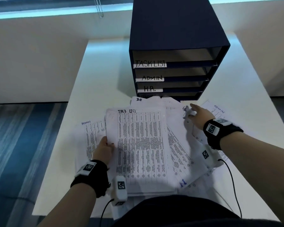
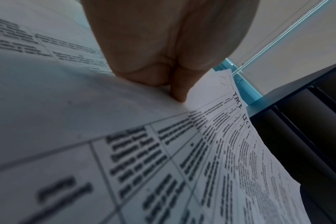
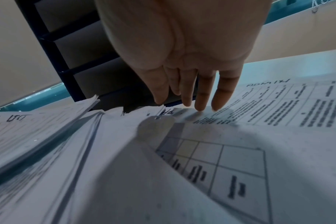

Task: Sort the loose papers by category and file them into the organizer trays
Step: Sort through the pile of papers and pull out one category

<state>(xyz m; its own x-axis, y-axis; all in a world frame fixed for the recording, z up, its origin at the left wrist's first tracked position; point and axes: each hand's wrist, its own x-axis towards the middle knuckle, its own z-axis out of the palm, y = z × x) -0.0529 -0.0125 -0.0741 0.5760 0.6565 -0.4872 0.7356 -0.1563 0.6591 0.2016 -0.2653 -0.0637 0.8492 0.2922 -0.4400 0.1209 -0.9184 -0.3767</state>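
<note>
A dark blue organizer (image 1: 175, 35) stands at the table's far side, its trays labelled TASK LIST (image 1: 150, 63), ADMIN (image 1: 152, 77) and H.R. (image 1: 149, 88). In front of it lies a fanned heap of printed sheets. My left hand (image 1: 105, 149) pinches the left edge of a stack topped by a sheet headed TASK LIST (image 1: 141, 145), thumb on top (image 2: 177, 89). My right hand (image 1: 197, 114) hovers with straight fingers (image 3: 201, 103) over the sheets at the right, fingertips close to the paper, beside a sheet marked ADMIN (image 3: 278, 104).
Another ADMIN sheet (image 1: 91, 136) lies under the stack at the left, and one more (image 1: 217, 110) at the far right. The white table (image 1: 102, 76) has bare surface left of the organizer. Cables hang off the table's near edge. Blue carpet lies to the left.
</note>
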